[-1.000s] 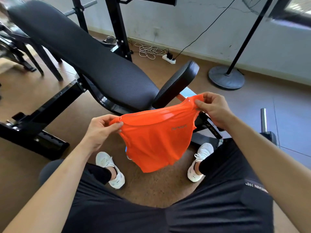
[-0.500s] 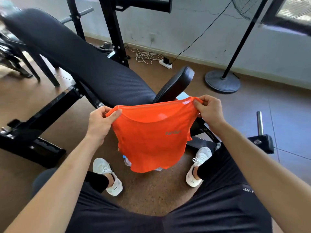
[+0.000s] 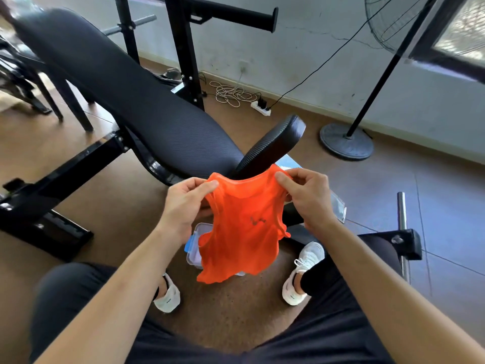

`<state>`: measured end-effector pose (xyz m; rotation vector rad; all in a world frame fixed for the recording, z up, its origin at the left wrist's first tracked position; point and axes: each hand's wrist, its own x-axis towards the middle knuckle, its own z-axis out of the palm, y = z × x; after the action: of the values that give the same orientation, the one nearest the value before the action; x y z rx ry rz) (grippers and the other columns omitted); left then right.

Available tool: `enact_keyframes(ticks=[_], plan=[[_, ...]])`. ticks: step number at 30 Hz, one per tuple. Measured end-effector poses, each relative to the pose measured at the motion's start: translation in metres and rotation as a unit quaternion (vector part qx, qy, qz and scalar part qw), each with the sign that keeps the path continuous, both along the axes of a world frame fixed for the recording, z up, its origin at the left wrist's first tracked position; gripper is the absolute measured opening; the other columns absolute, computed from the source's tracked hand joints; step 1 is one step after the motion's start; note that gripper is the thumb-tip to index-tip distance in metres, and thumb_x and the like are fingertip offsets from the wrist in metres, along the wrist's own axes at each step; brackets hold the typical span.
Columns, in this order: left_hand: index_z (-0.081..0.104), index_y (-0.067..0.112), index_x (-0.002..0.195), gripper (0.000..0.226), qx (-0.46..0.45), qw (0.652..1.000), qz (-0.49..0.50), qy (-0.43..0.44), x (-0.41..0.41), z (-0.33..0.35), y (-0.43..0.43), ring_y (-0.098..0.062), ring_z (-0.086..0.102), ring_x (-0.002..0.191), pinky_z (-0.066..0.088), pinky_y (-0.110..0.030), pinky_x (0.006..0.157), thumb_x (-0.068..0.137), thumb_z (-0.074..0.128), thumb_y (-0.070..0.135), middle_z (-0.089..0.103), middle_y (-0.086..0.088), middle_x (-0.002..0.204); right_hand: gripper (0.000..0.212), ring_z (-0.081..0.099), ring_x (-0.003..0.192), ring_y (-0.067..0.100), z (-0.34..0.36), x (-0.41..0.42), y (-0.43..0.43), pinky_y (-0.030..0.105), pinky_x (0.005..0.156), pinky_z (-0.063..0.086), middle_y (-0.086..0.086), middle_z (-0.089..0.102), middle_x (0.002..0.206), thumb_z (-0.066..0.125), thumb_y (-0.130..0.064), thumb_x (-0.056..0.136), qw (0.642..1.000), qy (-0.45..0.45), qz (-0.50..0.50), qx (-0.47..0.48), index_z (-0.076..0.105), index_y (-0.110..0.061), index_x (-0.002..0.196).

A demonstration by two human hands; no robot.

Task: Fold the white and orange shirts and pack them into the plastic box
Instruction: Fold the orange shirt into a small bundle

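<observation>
Now both hands, left [image 3: 183,203] and right [image 3: 307,195], pinch the shirt [image 3: 241,232] (orange one); bring its edges together evenly above the box [image 3: 193,245].

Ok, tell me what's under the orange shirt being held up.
Below the orange shirt, a plastic box sits on the floor. Only one edge, a blue latch and something pale inside show. The shirt covers the rest, so its contents cannot be seen.

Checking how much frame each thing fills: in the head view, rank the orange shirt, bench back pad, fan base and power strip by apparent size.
1. Bench back pad, largest.
2. Orange shirt; held close to the camera, which enlarges it.
3. Fan base.
4. Power strip, smallest.
</observation>
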<state>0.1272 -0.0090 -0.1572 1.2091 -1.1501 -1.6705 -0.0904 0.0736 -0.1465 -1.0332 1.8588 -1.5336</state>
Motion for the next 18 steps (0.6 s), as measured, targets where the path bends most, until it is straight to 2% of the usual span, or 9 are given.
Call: enact_keyframes(ticks=[4,6,9,13,15,18], plan=[[0.071,0.005,0.084,0.008,0.02,1.0,-0.009,0.012,-0.012,-0.009,0.021,-0.022,0.064,0.061,0.06,-0.033,0.059,0.089,0.072,0.011,0.067,-0.01,0.069,0.007,0.062,0.064,0.011,-0.014,0.023,0.004,0.037,0.063,0.057,0.004,0.073,0.073,0.076,-0.018,0.089,1.0,-0.009,0.027,0.012,0.079,-0.019,0.083],[0.071,0.0,0.092,0.01,0.036,0.999,-0.015,0.019,-0.017,-0.013,0.032,-0.024,0.065,0.067,0.061,-0.034,0.061,0.09,0.071,0.01,0.068,-0.014,0.076,0.006,0.065,0.065,0.012,-0.023,0.033,0.007,0.041,0.067,0.059,0.003,0.077,0.076,0.075,-0.02,0.089,0.999,-0.012,0.033,0.014,0.081,-0.02,0.086],[0.072,-0.001,0.098,0.014,0.05,0.998,-0.018,0.023,-0.021,-0.018,0.05,-0.022,0.071,0.068,0.059,-0.03,0.058,0.092,0.069,0.011,0.074,-0.013,0.079,0.009,0.074,0.073,0.014,-0.032,0.048,0.017,0.036,0.073,0.063,-0.002,0.079,0.083,0.074,-0.019,0.091,0.998,0.017,0.046,0.024,0.081,-0.018,0.096],[0.075,0.002,0.098,0.014,0.042,0.999,-0.013,0.022,-0.024,-0.019,0.065,-0.019,0.075,0.071,0.057,-0.024,0.059,0.095,0.065,0.012,0.077,-0.009,0.079,0.014,0.074,0.085,0.007,-0.041,0.059,0.029,0.034,0.082,0.062,-0.013,0.077,0.09,0.071,-0.021,0.093,0.994,0.06,0.08,0.053,0.08,-0.02,0.104],[0.077,0.005,0.095,0.021,0.046,0.998,-0.014,0.042,-0.025,-0.019,0.071,-0.016,0.075,0.071,0.057,-0.023,0.06,0.099,0.059,0.015,0.078,-0.007,0.079,0.015,0.073,0.083,0.006,-0.044,0.062,0.034,0.031,0.081,0.061,-0.014,0.077,0.089,0.074,-0.022,0.09,0.993,0.066,0.081,0.049,0.08,-0.023,0.104],[0.077,0.014,0.093,0.037,0.049,0.996,-0.049,0.052,-0.022,-0.019,0.078,-0.014,0.076,0.083,0.058,-0.023,0.069,0.105,0.044,0.023,0.08,-0.004,0.088,0.021,0.068,0.078,0.005,-0.048,0.064,0.042,0.019,0.073,0.054,-0.014,0.075,0.089,0.082,-0.027,0.082,0.99,0.111,0.078,0.042,0.078,-0.026,0.103]])
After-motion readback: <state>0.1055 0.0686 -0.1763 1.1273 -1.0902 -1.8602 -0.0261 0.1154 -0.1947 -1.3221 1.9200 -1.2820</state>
